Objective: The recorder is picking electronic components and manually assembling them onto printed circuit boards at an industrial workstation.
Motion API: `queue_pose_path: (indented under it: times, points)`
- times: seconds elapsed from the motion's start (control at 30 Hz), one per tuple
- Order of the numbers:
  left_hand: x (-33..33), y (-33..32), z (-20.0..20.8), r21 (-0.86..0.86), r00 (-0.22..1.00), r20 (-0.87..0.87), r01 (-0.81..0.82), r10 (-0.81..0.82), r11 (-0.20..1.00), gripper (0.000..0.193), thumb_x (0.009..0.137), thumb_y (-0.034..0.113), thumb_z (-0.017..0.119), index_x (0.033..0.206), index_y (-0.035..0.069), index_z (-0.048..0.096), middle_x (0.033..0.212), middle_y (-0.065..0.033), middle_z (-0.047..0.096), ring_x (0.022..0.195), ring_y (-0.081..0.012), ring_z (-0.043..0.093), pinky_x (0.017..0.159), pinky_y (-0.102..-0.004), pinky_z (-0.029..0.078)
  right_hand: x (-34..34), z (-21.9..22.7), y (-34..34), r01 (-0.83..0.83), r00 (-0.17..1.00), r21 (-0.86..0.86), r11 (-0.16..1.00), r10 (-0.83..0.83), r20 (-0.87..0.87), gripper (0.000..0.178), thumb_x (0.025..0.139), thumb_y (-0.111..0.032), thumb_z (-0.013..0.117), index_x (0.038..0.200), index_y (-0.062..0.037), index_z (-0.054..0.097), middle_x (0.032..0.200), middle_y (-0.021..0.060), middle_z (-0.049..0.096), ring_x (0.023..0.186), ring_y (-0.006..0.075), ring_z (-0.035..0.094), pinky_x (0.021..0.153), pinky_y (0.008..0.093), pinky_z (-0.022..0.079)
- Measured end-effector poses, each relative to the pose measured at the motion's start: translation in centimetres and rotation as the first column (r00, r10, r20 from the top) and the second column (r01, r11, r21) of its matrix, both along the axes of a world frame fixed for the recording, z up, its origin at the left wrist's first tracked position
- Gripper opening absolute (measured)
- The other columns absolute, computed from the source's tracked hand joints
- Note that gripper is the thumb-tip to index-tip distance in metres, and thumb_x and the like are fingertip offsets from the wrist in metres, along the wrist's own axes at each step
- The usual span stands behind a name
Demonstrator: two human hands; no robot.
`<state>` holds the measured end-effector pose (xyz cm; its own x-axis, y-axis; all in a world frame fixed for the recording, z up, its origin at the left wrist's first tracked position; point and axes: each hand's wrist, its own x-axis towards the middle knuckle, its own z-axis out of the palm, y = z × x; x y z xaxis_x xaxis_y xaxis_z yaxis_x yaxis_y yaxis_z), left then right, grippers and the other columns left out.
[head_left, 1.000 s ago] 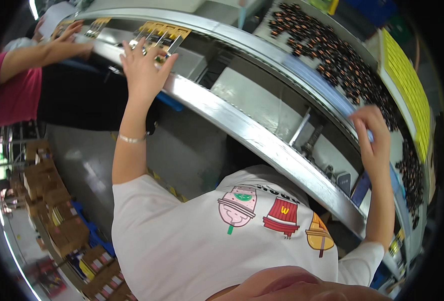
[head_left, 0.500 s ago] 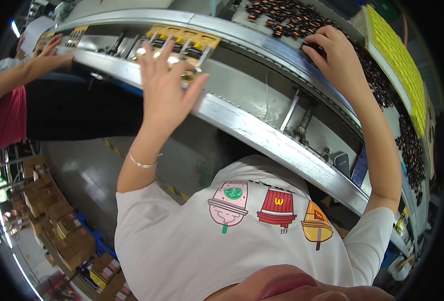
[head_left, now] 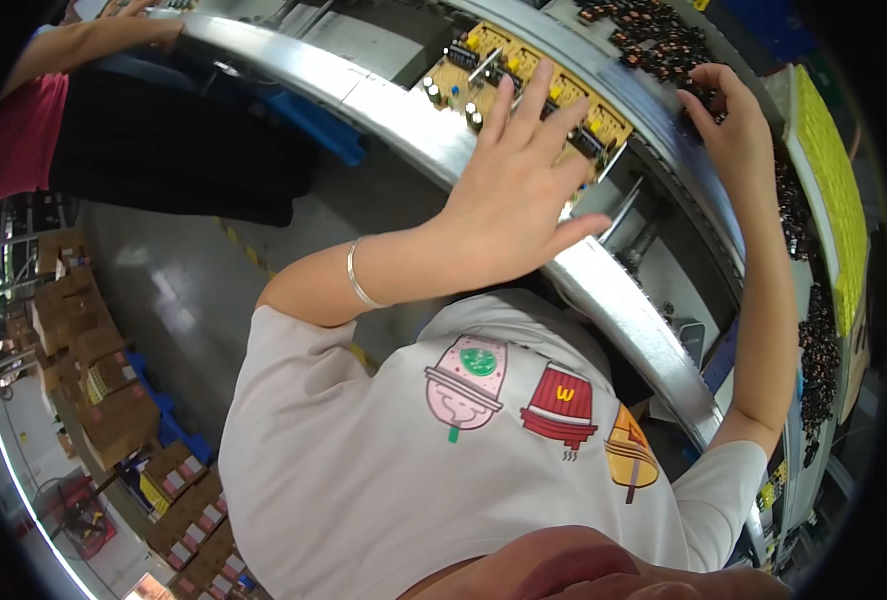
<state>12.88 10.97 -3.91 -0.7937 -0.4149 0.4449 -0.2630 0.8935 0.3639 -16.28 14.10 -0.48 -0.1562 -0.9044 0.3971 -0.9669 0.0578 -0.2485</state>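
Note:
My left hand [head_left: 518, 190] is open, its fingers spread over a yellow circuit board panel [head_left: 463, 80] and hiding part of it. Black, yellow and metal parts stand up on the panel, which lies across the rails of a conveyor. Whether the fingertips touch the panel is hard to tell. My right hand [head_left: 738, 130] is at the edge of a heap of small black components [head_left: 653, 40] with copper-coloured spots. Its fingers are curled and the thumb faces the forefinger. Anything between them blends with the dark heap.
The conveyor's metal front rail [head_left: 403, 115] runs between me and the panel. A yellow ribbed sheet [head_left: 823, 190] stands at the right, behind more black components. Another person's arm [head_left: 103, 50] reaches to the line at far left. Cardboard boxes [head_left: 123, 410] are stacked at lower left.
The board panel has shifted right along the conveyor, and my left hand has moved right with it. My right hand has moved slightly right and down along the component heap.

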Motion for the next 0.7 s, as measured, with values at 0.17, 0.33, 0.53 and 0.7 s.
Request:
queue_pose_path:
  times: [0.17, 0.33, 0.53, 0.7]
  points:
    - [-0.8, 2.3, 0.3, 0.042, 0.993, 0.042, 0.106, -0.108, 0.993, 0.04, 0.09, 0.045, 0.075, 0.098, 0.006, 0.069, 0.154, -0.0228, 0.043, 0.153, -0.0539, 0.016, 0.121, -0.0689, 0.015, 1.3, 0.0, 1.9, 0.006, 0.962, -0.037, 0.999, 0.004, 0.273, 0.025, 0.094, -0.017, 0.075, 0.117, -0.0056, 0.071, 0.098, 0.0044, 0.074, 0.084, 0.0138, 0.066, 0.081, 0.0283, 0.053]
    - [-2.9, 4.0, 0.3, 0.049, 0.976, 0.043, 0.209, -0.211, 0.977, 0.042, 0.09, 0.044, 0.075, 0.098, 0.004, 0.069, 0.152, -0.0226, 0.045, 0.153, -0.0531, 0.017, 0.121, -0.0685, 0.015, 0.5, -0.2, 5.2, -0.093, 0.79, -0.001, 0.996, 0.074, 0.608, 0.029, 0.096, -0.014, 0.073, 0.125, -0.0068, 0.072, 0.1, -0.0001, 0.074, 0.091, 0.0073, 0.066, 0.084, 0.0249, 0.053]
    - [-4.0, 4.9, 0.2, 0.095, 0.954, 0.054, 0.289, -0.295, 0.953, 0.039, 0.089, 0.043, 0.076, 0.101, 0.006, 0.071, 0.151, -0.0204, 0.047, 0.153, -0.0529, 0.016, 0.122, -0.0678, 0.015, 0.6, -0.3, 9.1, -0.098, 0.702, 0.067, 0.993, 0.021, 0.712, 0.028, 0.098, -0.014, 0.071, 0.125, -0.0077, 0.074, 0.1, -0.0009, 0.075, 0.093, 0.0071, 0.067, 0.087, 0.0228, 0.053]
    - [-4.1, 1.6, 3.3, 0.01, 0.969, -0.091, 0.233, -0.232, 0.972, 0.027, 0.086, 0.029, 0.082, 0.1, 0.008, 0.074, 0.138, -0.0159, 0.061, 0.142, -0.046, 0.043, 0.115, -0.0574, 0.036, 2.3, -0.4, 10.8, -0.029, 0.759, 0.084, 0.996, -0.032, 0.65, 0.025, 0.095, -0.016, 0.075, 0.118, -0.0062, 0.075, 0.095, 0.0005, 0.076, 0.086, 0.007, 0.065, 0.078, 0.0241, 0.051]
